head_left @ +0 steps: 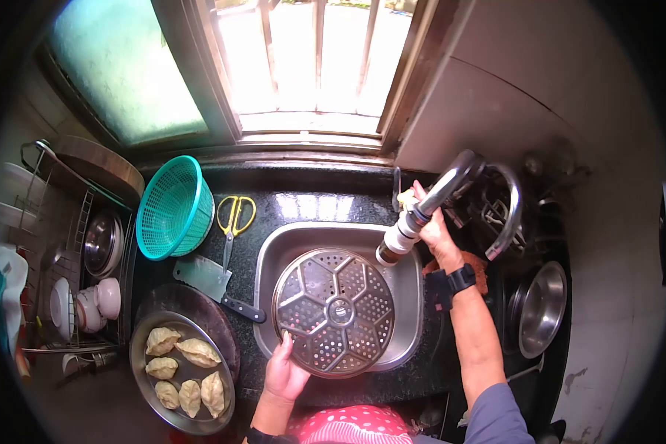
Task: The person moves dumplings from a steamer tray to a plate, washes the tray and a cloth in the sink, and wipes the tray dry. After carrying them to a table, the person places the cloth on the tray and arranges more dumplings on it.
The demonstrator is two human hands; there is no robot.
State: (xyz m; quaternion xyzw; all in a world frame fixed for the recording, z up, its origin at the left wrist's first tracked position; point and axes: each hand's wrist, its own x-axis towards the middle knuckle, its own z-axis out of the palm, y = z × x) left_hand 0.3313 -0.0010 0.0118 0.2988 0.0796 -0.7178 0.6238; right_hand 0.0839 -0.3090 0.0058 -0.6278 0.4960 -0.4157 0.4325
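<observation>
A round perforated steel steamer tray (370,296) lies tilted over the sink (414,325), its holes grouped in petal-like sections. My left hand (286,372) grips its lower-left rim, with the thumb on top. At the back right of the sink, my right hand (438,235) is closed around the faucet (423,213). The metal pipe and white spout partly hide its fingers. I see no water coming from the spout.
To the left are a green basket (172,209), yellow-handled scissors (234,220), a cleaver (206,278) and a metal plate (144,377) of dumplings (189,398). A dish rack (72,296) holds bowls further left. A steel basin (544,311) stands at right.
</observation>
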